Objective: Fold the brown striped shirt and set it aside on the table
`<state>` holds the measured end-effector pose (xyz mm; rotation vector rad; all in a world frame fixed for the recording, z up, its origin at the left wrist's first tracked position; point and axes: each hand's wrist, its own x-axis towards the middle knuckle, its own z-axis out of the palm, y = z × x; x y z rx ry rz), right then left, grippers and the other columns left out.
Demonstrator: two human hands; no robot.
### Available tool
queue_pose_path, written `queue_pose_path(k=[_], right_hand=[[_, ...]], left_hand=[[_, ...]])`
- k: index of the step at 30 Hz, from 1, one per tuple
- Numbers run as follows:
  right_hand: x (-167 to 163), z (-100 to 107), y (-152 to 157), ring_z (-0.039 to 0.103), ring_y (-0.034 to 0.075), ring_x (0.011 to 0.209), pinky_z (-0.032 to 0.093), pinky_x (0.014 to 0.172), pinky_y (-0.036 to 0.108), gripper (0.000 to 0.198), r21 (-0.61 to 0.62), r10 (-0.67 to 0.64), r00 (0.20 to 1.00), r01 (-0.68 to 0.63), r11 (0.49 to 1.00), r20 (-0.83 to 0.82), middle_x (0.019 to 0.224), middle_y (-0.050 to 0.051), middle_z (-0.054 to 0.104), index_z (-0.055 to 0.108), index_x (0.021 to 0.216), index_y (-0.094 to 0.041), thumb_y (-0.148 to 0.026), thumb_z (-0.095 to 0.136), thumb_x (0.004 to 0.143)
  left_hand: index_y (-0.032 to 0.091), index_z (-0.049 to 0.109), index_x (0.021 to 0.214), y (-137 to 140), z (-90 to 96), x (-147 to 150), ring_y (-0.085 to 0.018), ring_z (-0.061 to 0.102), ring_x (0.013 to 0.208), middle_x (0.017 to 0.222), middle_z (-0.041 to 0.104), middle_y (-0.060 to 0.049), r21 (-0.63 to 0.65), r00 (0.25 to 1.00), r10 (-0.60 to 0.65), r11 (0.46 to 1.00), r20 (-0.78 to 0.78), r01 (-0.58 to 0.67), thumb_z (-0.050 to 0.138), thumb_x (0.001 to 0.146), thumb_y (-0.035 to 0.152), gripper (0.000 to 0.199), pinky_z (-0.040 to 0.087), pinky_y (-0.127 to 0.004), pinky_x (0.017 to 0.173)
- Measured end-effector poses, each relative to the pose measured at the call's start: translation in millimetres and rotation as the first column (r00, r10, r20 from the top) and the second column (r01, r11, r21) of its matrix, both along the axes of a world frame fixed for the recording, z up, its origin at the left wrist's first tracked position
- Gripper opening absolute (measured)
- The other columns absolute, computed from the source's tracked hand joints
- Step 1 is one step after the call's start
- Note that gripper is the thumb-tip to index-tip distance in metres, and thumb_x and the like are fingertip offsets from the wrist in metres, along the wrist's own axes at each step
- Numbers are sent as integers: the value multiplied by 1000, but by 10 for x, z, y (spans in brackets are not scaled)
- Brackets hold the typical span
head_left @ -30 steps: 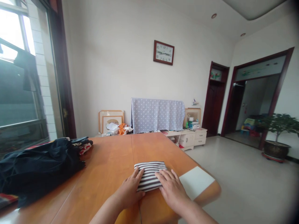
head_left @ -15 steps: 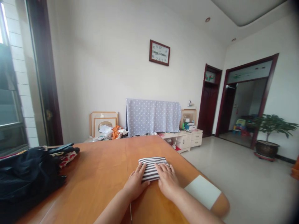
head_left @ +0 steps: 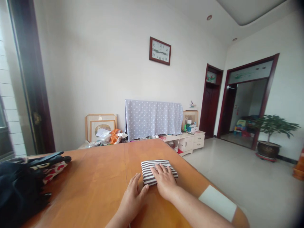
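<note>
A folded cloth with dark and white stripes point(head_left: 147, 173) lies flat on the wooden table point(head_left: 99, 177). My right hand point(head_left: 165, 181) rests on top of it, palm down, with the fingers spread over the stripes. Just left of the cloth's near corner is my left hand point(head_left: 134, 196), its thumb apart from the fingers and nothing in it. The left thumb tip comes close to the cloth's near edge; whether it touches I cannot tell. What garment the folded cloth is does not show.
Dark clothes point(head_left: 19, 190) are heaped at the table's left side, with a red-and-white patterned piece point(head_left: 55, 171) among them. A pale sheet point(head_left: 218, 202) lies near the right edge. Beyond the table stands a low white cabinet point(head_left: 187, 144) beside a dotted cloth cover point(head_left: 153, 120).
My left hand has come off the striped cloth and drawn back toward me. My right hand has slid left over the cloth's top. The view has turned slightly right.
</note>
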<state>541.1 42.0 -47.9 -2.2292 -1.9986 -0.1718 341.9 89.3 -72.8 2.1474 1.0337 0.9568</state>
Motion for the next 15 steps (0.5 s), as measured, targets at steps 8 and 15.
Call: queue_pose_path(k=[8,15], right_hand=[[370,100,640,15,30,154,10,118,61,89,-85,-122,993,121,989,-1,168,0,21,23,157,-41,-10,52,79],[602,126,1243,14,28,154,11,116,62,79,-109,-225,974,223,969,-10,168,-1,21,24,157,-44,-10,41,88]], left_hand=[[15,49,144,47,-108,21,-27,46,142,153,48,-15,-18,995,15,1000,-102,-17,46,93,54,64,37,-42,119],[16,52,143,91,-47,39,-30,49,139,149,53,-16,-32,972,-6,999,-233,-2,50,88,55,68,41,-42,116]])
